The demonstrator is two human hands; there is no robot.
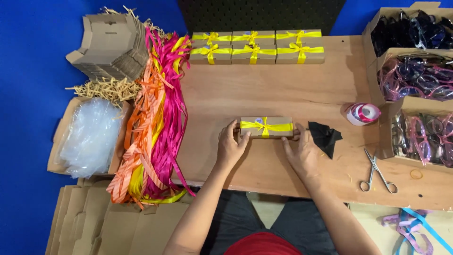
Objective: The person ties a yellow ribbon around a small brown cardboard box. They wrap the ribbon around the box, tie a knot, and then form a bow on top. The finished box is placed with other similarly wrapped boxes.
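A small brown cardboard box (278, 122) tied with a yellow ribbon bow (264, 126) lies on the wooden table (283, 89), in front of me. My left hand (231, 146) grips its left end. My right hand (300, 152) grips its right end. Both hands hold the box from the near side, fingers curled on its edges. A black cloth (324, 137) lies just right of the box, beside my right hand.
Several finished yellow-ribboned boxes (257, 47) line the far edge. A heap of pink, orange and yellow ribbons (158, 123) lies left, beside flat cardboard blanks (111, 45), shredded paper (106, 89) and plastic bags (89, 137). Right: ribbon spool (362, 113), scissors (377, 172), boxes of glasses (415, 75).
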